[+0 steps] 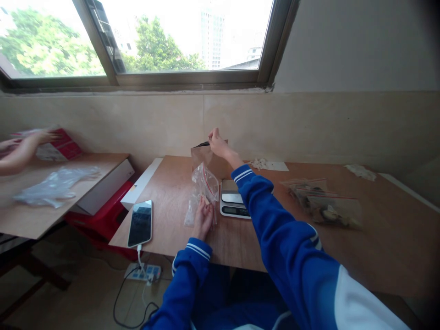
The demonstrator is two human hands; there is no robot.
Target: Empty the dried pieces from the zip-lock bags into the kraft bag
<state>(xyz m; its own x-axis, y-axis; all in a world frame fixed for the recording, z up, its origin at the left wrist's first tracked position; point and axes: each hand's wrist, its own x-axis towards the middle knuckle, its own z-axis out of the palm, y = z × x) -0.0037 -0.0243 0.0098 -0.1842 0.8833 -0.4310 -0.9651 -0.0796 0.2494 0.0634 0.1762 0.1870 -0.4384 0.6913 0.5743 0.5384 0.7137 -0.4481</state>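
My left hand (203, 216) is closed at a clear zip-lock bag (205, 176) with a red seal line, low over the table. A small pale piece (206, 200) shows at its fingertips. Behind it, a brown paper bag (201, 156) stands upright near the wall. At the top edge of this paper bag my right hand (218, 144) has its fingers pinched together; what they hold is too small to make out. Under my right forearm lies a white digital scale (235, 210), partly covered by the sleeve. More clear plastic bags (189, 214) lie beside my left hand.
Filled zip-lock bags (335, 213) lie on the right. Pale scraps (259, 163) rest on white paper at the back. A charging phone (140, 223) is near the left edge, its cable running to a power strip (142, 272). Another person's arm (25, 149) reaches over the neighbouring table.
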